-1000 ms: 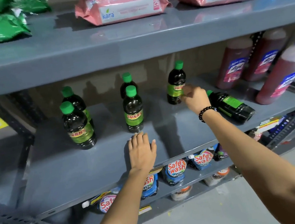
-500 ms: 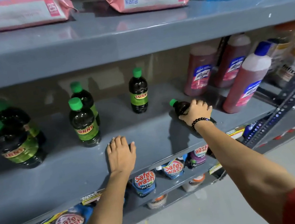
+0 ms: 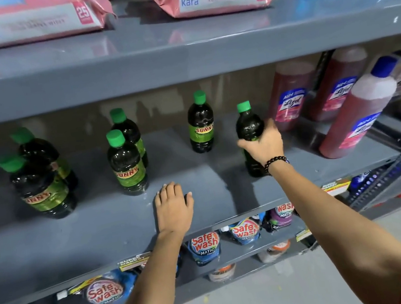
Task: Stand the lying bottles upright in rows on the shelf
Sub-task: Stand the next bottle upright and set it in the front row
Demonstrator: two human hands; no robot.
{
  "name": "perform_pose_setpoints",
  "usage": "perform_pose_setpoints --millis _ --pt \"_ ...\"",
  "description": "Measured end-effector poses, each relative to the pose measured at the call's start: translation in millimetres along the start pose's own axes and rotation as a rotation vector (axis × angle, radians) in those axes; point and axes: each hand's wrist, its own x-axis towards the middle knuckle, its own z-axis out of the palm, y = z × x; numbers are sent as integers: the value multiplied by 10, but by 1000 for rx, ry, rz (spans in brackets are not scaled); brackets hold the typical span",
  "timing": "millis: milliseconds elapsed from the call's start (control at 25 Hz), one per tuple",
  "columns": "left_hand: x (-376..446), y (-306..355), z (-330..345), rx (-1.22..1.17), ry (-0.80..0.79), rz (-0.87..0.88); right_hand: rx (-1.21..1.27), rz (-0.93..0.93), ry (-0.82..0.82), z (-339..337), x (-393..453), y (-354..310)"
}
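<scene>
My right hand (image 3: 263, 145) is wrapped around the bottle (image 3: 250, 133), holding it upright at the front of the shelf (image 3: 101, 229) to start its row; whether its base has landed, I cannot tell. My left hand (image 3: 174, 209) lies flat and empty, bracing me.

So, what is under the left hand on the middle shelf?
The left hand lies flat, palm down, on the bare grey middle shelf near its front edge. No bottle shows around it. Whether something small lies beneath the palm is hidden.
</scene>
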Motion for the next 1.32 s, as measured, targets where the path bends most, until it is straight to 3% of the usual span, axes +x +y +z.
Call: perform_pose_setpoints --millis 120,320,560,640,760,880,1080,1320 --pt "-2 -10 6 -3 -3 -4 226 -16 -95 152 -18 -281" --pt "4 -24 6 1 -12 -4 286 -7 -273 490 -196 -383" --pt "4 -32 33 8 -5 -1 288 -7 -335 474 -206 -336" --pt "5 -35 41 9 -3 1 311 -13 -205 412 -163 -491" --pt "3 -29 38 1 -3 3 72 -149 -73 275 -1 -786" --pt "-8 -29 38 -10 3 5 -248 -336 -253 143 132 -969" --pt "-11 -41 44 -20 4 7 -182 -385 -563 -52 142 -1070" --pt "-10 -35 46 -7 0 6 -474 -398 -347 -9 76 -1139"
